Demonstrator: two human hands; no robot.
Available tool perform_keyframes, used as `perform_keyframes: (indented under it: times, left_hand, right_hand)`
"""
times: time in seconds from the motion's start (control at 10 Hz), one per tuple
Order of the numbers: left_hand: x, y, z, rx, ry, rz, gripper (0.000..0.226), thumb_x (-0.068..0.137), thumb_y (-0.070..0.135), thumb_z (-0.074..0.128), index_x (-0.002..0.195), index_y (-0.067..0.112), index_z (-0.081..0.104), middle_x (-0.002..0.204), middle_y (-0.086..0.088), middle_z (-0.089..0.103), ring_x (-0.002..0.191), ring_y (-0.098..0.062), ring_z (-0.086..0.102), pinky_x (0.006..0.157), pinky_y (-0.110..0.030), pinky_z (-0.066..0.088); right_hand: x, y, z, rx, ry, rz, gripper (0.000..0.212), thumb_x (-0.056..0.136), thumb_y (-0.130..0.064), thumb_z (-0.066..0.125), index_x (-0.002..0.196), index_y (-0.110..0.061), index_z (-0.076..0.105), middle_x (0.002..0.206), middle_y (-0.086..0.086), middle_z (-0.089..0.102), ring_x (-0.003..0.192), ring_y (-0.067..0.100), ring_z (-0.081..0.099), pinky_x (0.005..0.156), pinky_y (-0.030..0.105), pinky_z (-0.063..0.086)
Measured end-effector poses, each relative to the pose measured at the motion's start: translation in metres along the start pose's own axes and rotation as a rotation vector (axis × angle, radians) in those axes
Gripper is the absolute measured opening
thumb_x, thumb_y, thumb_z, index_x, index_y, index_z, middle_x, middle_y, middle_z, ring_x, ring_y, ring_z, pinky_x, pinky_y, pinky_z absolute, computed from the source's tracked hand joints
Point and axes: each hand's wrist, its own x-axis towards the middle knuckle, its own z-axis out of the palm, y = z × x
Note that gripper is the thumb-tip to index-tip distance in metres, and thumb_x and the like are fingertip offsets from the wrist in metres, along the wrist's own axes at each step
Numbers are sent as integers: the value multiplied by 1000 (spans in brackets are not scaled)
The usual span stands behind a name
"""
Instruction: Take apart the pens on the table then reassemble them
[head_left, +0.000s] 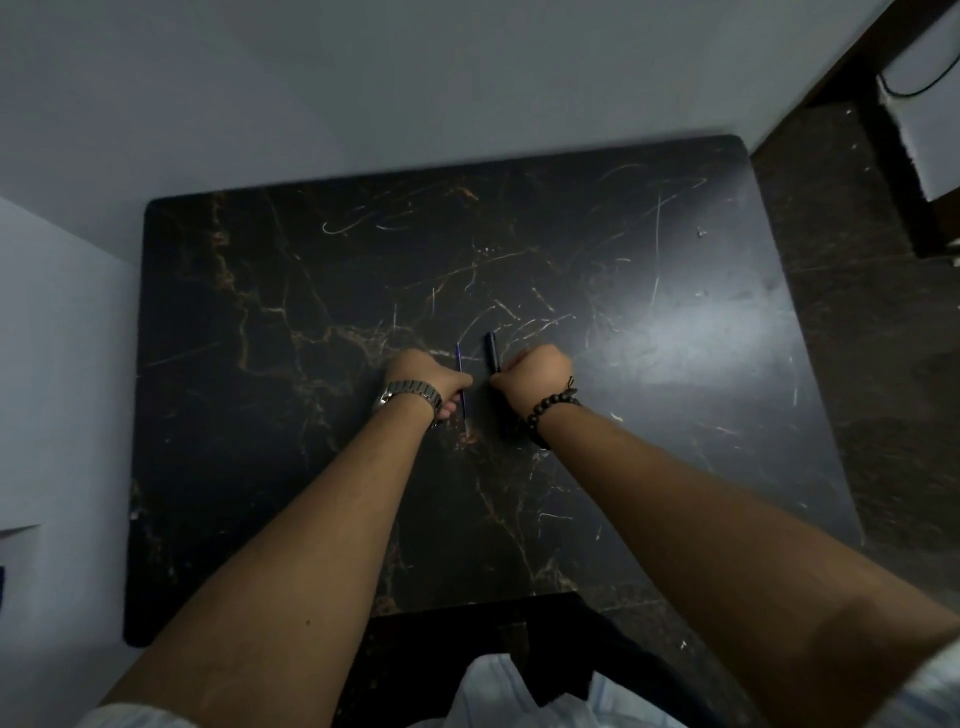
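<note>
- Near the middle of the dark marble tabletop (311, 312), the left hand (423, 376) pinches a thin blue refill (460, 382).
- Just right of it, the right hand (530, 376) grips what seems a black pen barrel (492, 352); dim light blurs detail.

A big dark table (311, 260) with gold and white cracks like marble. Pale walls (363, 78) behind and beside. A dark speckled floor (857, 338) at right.
</note>
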Motion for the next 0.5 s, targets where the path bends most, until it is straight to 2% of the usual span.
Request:
perform_keyframes:
  times: [0.1, 0.2, 0.3, 0.4, 0.5]
  left_hand:
    - [1, 0, -1, -18, -15, -10, 18, 80, 19, 77, 77, 2, 71, 71, -13, 74, 51, -17, 65, 61, -34, 63]
    - [-1, -2, -4, -24, -10, 0, 19, 77, 20, 78, 77, 2, 72, 72, -14, 75, 53, -18, 67, 63, -36, 64]
    - [-3, -8, -6, 11, 34, 46, 25, 76, 27, 77, 72, 3, 73, 69, -13, 76, 53, -19, 69, 59, -37, 64]
    - [-10, -8, -16, 216, 92, 167, 34, 78, 40, 70, 68, 8, 73, 64, -9, 73, 63, -25, 73, 66, -38, 63]
    - [-25, -3, -26, 337, 211, 345, 31, 78, 43, 67, 91, 16, 75, 86, -4, 76, 81, -23, 70, 77, -35, 60]
  right_hand:
    - [-1, 0, 0, 28, 1, 35, 28, 73, -36, 83, 84, -13, 72, 81, 3, 70, 75, 17, 67, 66, 33, 60]
    - [-5, 2, 1, 69, 11, 51, 32, 71, -39, 84, 86, -13, 72, 81, 3, 70, 74, 16, 67, 68, 34, 61]
    - [-10, 6, 1, 125, 23, 40, 31, 73, -40, 83, 87, -14, 72, 83, 3, 71, 74, 15, 67, 68, 34, 61]
    - [-22, 5, -7, 152, 10, 2, 23, 79, -39, 78, 82, -18, 69, 83, 3, 71, 75, 16, 67, 74, 39, 62]
    - [-40, -6, -23, 124, 41, -107, 26, 82, -44, 72, 94, -22, 67, 96, 2, 70, 86, 18, 67, 82, 41, 61]
